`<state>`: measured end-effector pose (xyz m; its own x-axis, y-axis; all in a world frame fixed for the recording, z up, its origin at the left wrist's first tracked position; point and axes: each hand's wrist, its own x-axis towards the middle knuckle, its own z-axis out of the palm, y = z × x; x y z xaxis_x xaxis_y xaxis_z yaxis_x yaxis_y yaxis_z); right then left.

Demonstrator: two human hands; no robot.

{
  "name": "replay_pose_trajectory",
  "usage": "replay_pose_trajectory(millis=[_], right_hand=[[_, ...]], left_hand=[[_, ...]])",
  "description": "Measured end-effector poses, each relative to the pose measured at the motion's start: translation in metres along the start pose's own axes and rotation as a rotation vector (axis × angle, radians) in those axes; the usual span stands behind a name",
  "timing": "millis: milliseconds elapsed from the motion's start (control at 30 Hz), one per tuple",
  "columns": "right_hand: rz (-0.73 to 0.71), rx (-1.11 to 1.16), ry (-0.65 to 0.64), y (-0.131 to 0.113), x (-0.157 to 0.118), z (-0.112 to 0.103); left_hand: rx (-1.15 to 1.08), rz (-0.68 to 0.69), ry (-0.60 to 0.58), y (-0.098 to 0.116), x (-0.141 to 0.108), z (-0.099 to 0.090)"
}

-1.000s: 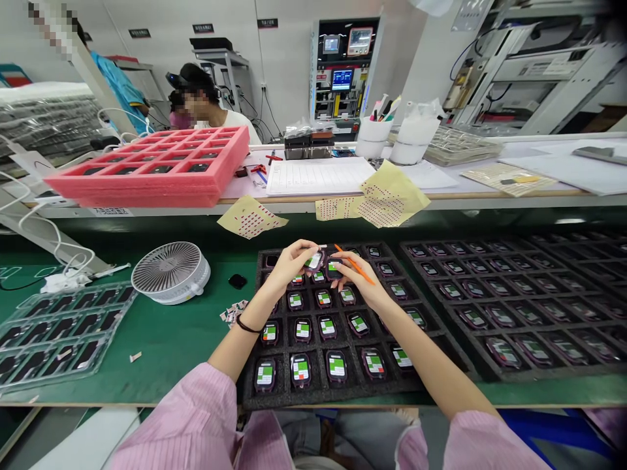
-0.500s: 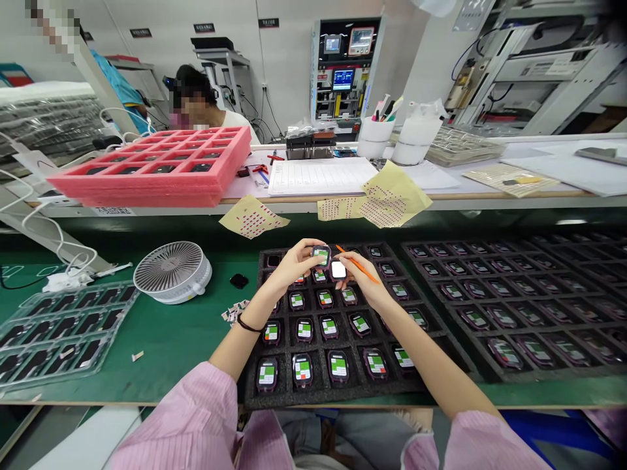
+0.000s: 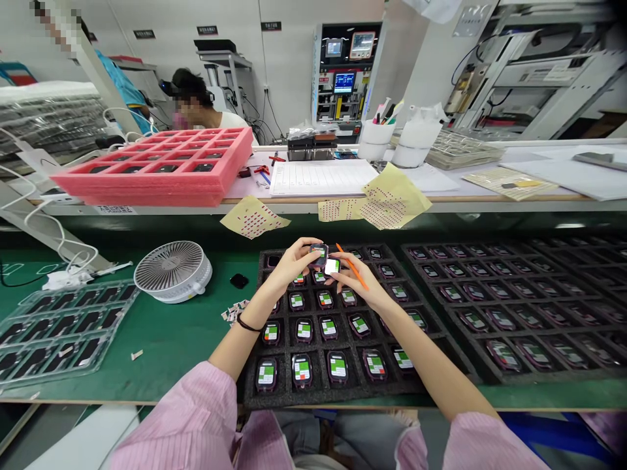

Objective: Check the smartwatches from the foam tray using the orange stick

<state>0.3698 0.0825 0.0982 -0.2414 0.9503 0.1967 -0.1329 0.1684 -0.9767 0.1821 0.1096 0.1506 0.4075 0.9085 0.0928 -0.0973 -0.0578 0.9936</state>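
My left hand (image 3: 296,262) is closed on a smartwatch body (image 3: 319,253) whose screen shows some green, its thumb over the screen. Right beside it, my right hand (image 3: 355,277) grips a second watch-like piece (image 3: 332,266) with a bright white screen. An orange pen-like stick (image 3: 353,267) also lies in the right hand, slanting across the fingers. Both hands are held above the back of a black foam tray (image 3: 316,349). In its compartments sit several watch bodies (image 3: 337,367), many with green and white screens lit.
A second foam tray (image 3: 467,339) of watches lies to the right. On the left are a white fan (image 3: 172,271), a small black piece (image 3: 239,281), small white scraps (image 3: 235,311) and a clear plastic tray (image 3: 105,326). A shelf edge (image 3: 304,206) with a pink foam tray (image 3: 147,189) runs behind.
The white-screened piece in my right hand has shifted slightly left and up, nearer the left-hand watch. The left-hand watch has tilted and its screen shows less. The orange stick has swung steeper.
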Motion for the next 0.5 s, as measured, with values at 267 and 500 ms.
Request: replay_pose_trajectory(millis=[267, 500], right_hand=[[0.060, -0.019, 0.142, -0.009, -0.001, 0.003], [0.075, -0.055, 0.226, -0.013, -0.002, 0.005]], left_hand=[[0.011, -0.037, 0.055, 0.003, -0.001, 0.005], [0.002, -0.050, 0.020, -0.001, 0.001, 0.005]])
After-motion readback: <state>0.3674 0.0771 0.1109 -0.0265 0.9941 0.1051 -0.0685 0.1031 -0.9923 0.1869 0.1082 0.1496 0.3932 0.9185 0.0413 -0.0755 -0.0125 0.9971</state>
